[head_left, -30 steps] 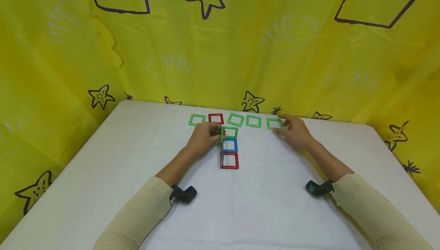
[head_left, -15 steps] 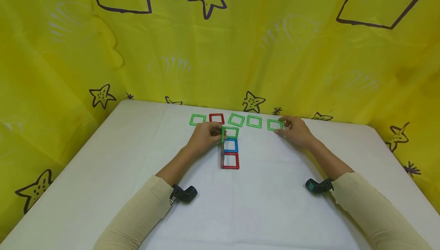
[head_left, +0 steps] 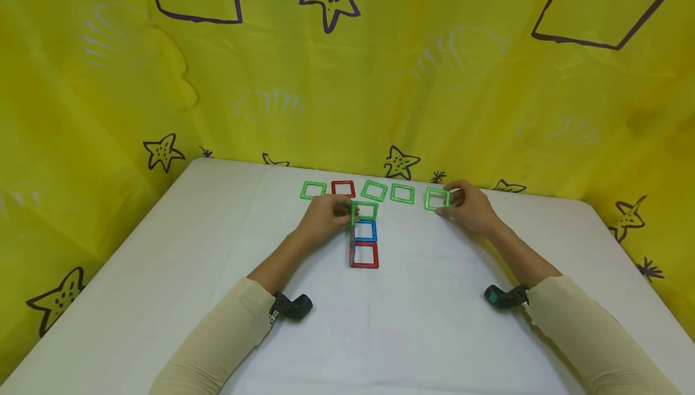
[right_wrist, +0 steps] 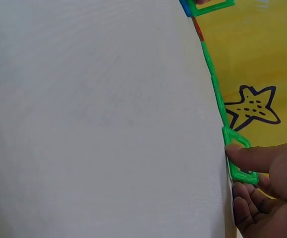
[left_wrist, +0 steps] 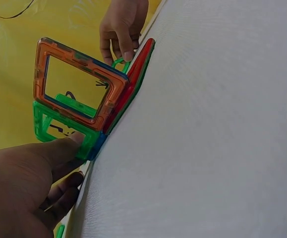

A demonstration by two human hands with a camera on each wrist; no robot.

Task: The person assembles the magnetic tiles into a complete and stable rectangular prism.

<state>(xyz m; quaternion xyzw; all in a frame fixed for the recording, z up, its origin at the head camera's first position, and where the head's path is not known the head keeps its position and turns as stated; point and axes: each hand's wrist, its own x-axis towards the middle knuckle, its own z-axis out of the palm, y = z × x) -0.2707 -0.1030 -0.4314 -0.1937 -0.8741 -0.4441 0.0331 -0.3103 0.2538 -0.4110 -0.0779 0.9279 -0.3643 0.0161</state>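
Note:
Open square magnetic tiles form a small structure at mid-table. A red tile (head_left: 365,266), a blue tile (head_left: 365,240) and a green tile (head_left: 365,204) lie in a line, with upright tiles along their left side. My left hand (head_left: 324,217) holds an upright green tile (left_wrist: 38,121) there, its thumb on the frame; an orange tile (left_wrist: 40,79) stands joined beside it. Far right, my right hand (head_left: 471,208) pinches another green tile (head_left: 427,200) by its right side. That tile is tilted up from the table in the right wrist view.
Behind the structure, along the far edge, lie a green tile (head_left: 314,183), a red tile (head_left: 343,182) and two more green tiles, one slightly turned. The white table (head_left: 423,322) meets a yellow curtain (head_left: 347,81) with drawn stars.
My right hand has taken hold of the far-right green tile, which has risen from lying flat to tilted up. The left hand stays in place at the structure.

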